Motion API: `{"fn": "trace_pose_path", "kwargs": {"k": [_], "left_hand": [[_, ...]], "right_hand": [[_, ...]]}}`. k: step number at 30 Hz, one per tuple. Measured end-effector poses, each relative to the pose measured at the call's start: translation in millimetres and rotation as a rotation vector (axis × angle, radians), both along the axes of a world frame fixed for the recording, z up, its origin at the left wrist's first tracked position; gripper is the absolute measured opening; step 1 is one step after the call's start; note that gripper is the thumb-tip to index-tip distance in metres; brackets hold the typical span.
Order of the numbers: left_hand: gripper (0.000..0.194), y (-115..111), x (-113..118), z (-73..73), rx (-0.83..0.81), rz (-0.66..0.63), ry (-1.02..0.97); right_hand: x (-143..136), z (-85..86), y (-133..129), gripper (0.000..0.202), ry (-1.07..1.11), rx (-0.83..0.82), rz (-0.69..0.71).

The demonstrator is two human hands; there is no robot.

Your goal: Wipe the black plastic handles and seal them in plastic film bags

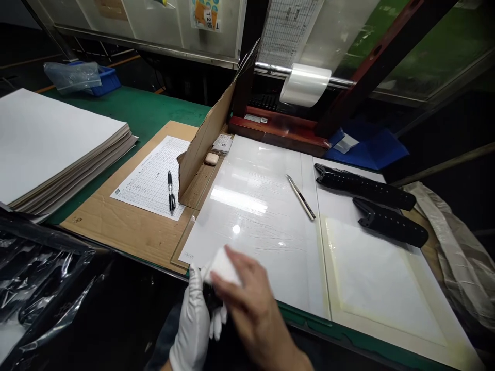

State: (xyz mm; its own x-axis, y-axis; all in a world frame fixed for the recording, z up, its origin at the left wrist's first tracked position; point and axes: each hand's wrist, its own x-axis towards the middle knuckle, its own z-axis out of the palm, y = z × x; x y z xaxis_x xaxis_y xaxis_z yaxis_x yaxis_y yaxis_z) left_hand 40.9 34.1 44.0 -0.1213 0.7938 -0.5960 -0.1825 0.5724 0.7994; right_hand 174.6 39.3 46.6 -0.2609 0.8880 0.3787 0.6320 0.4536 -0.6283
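Blue bin with clear plastic bag.

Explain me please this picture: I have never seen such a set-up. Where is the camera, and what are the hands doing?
There is no machine here, only a person; the one picture comes from a camera worn on their head, looking forward and down. The left hand wears a white glove. The bare right hand holds a white pad, somewhat blurred. Between the hands is a dark thing, too hidden to identify. Ahead, on a glossy white surface, lies a slim pen-like tool. To the right are two black parts with small holes. To the left, a black pen lies on a printed sheet, beyond which is a stack of sheets.
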Motion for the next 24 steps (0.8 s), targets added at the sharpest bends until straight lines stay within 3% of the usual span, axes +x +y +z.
{"fn": "trace_pose_path", "kwargs": {"k": [2,6,7,10,14,18,21,24], "left_hand": [[0.080,3,2,-0.6,-0.031,0.029,-0.055],[0.082,4,0,-2.5,-0.010,0.045,-0.168],[0.081,3,-1,-3.0,-0.017,0.027,-0.158],[0.077,1,-1,-5.4,-0.046,-0.003,-0.105],[0.079,-1,1,-8.1,0.024,-0.003,-0.083],[0.080,0,6,-3.4,0.017,-0.010,-0.008],[0.083,1,9,-0.5,0.035,-0.017,-0.008],[0.082,1,11,-0.4,-0.010,-0.035,-0.001]], "right_hand": [[5,0.2,4,0.050,0.008,-0.039,-0.049],[21,0.1,9,0.052,0.029,-0.030,0.235],[24,-0.3,9,0.051,0.011,-0.037,0.225],[25,-2.1,5,0.054,-0.026,-0.011,0.029],[15,-5.9,-5,0.055,-0.043,0.060,0.021],[3,-13.1,-16,0.057,-0.115,0.008,-0.279],[-3,-16.6,-22,0.060,-0.099,0.045,-0.258],[-3,-16.9,-24,0.057,-0.165,0.014,-0.342]]}}
